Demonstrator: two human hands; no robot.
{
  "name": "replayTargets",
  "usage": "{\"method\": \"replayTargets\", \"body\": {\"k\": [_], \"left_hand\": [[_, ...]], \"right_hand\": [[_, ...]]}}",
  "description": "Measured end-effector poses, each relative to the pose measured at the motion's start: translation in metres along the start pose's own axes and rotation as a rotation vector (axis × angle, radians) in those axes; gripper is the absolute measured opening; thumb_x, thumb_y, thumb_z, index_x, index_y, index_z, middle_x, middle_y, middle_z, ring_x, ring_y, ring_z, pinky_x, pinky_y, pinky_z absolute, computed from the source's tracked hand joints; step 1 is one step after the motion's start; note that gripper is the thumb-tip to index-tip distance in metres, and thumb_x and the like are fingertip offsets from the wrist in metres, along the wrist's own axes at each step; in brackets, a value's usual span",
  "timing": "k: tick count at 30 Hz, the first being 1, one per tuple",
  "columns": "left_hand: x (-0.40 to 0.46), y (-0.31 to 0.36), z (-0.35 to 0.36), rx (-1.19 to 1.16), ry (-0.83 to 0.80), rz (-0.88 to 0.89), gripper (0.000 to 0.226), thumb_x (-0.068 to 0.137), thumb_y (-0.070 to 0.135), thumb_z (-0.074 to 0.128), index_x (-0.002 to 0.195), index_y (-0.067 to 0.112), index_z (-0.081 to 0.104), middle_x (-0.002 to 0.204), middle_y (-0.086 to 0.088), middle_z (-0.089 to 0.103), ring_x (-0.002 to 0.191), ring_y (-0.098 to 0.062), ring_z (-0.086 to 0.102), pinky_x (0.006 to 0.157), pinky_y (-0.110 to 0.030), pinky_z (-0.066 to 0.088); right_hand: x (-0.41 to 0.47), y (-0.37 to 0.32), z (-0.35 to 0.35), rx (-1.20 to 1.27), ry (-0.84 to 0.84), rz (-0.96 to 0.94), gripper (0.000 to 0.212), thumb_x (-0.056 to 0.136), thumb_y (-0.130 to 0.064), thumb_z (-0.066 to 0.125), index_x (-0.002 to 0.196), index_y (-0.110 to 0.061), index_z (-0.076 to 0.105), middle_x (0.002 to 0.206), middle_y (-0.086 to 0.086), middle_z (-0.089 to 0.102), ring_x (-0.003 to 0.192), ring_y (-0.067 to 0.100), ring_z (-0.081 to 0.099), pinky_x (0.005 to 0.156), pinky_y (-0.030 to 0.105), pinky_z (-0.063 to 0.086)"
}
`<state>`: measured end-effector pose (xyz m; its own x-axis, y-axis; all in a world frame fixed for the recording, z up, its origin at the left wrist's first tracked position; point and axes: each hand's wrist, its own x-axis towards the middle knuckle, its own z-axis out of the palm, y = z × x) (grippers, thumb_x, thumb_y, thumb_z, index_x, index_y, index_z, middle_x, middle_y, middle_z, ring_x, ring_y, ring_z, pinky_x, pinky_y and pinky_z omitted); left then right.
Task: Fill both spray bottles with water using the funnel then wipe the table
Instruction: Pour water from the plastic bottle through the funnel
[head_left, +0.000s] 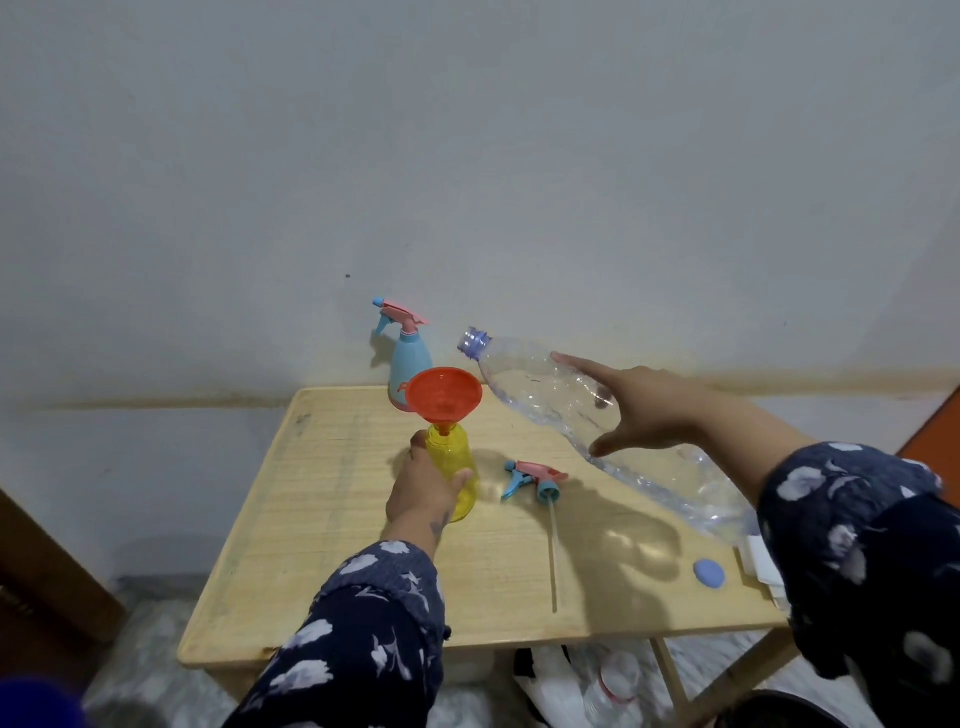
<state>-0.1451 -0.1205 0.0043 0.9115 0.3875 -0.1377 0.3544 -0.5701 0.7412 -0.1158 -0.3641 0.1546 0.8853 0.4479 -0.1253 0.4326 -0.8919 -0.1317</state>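
Centre frame: left hand (423, 488) fingers wrap yellow bottle (453, 470), funnel (444, 397) seated. Right hand (641, 410) fingers grip tilted water bottle (571, 415), mouth beside funnel. Risk: overshoot, water spilling on table (322, 545).

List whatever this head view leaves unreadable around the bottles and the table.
- Water level in the yellow spray bottle: left hand covers its side.
- Base of the clear plastic bottle: hidden behind the right sleeve.
- White object at the table edge: mostly covered by that sleeve.
- Things under the table: blurred.
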Motion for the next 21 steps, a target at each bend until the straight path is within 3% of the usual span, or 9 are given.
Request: {"method": "replayTargets", "body": {"k": [7, 12, 15, 17, 21], "left_hand": [[0.006, -0.006, -0.001, 0.034, 0.006, 0.031, 0.074, 0.081, 0.045, 0.069, 0.139, 0.022, 0.029, 0.131, -0.007, 0.053, 0.118, -0.031, 0.053, 0.091, -0.047, 0.049], [0.007, -0.008, 0.003, 0.019, 0.013, 0.041, 0.074, 0.082, 0.042, 0.07, 0.14, 0.018, 0.03, 0.13, -0.009, 0.054, 0.115, -0.033, 0.056, 0.093, -0.045, 0.047], [0.006, -0.008, 0.005, 0.01, 0.027, 0.065, 0.07, 0.084, 0.036, 0.071, 0.138, 0.015, 0.032, 0.125, -0.012, 0.057, 0.111, -0.035, 0.057, 0.087, -0.041, 0.046], [0.005, -0.009, 0.005, 0.001, 0.037, 0.073, 0.072, 0.083, 0.036, 0.072, 0.138, 0.015, 0.032, 0.124, -0.012, 0.057, 0.11, -0.036, 0.058, 0.088, -0.043, 0.047], [0.006, -0.014, 0.007, -0.031, 0.044, 0.09, 0.074, 0.082, 0.035, 0.074, 0.14, 0.016, 0.031, 0.126, -0.013, 0.055, 0.112, -0.037, 0.057, 0.089, -0.043, 0.045]], "right_hand": [[-0.001, 0.034, 0.022, 0.424, 0.25, 0.08, 0.114, 0.069, -0.038, 0.082, 0.145, -0.053, -0.001, 0.112, 0.006, 0.061, 0.102, 0.02, 0.057, 0.086, 0.025, 0.038], [0.003, 0.061, 0.046, 0.652, 0.508, 0.175, 0.116, 0.07, -0.03, 0.083, 0.147, -0.049, -0.001, 0.121, 0.006, 0.056, 0.109, 0.021, 0.055, 0.098, 0.04, 0.045], [0.005, 0.069, 0.062, 0.705, 0.65, 0.182, 0.114, 0.072, -0.022, 0.081, 0.149, -0.044, -0.001, 0.145, -0.015, 0.036, 0.112, 0.015, 0.051, 0.094, 0.045, 0.048], [0.009, 0.073, 0.072, 0.728, 0.715, 0.2, 0.114, 0.074, -0.019, 0.08, 0.149, -0.043, -0.003, 0.149, -0.022, 0.025, 0.116, 0.015, 0.049, 0.095, 0.045, 0.048], [0.019, 0.082, 0.09, 0.8, 0.839, 0.293, 0.113, 0.076, -0.016, 0.078, 0.148, -0.044, -0.005, 0.153, -0.003, 0.03, 0.126, 0.019, 0.045, 0.098, 0.041, 0.046]]}}
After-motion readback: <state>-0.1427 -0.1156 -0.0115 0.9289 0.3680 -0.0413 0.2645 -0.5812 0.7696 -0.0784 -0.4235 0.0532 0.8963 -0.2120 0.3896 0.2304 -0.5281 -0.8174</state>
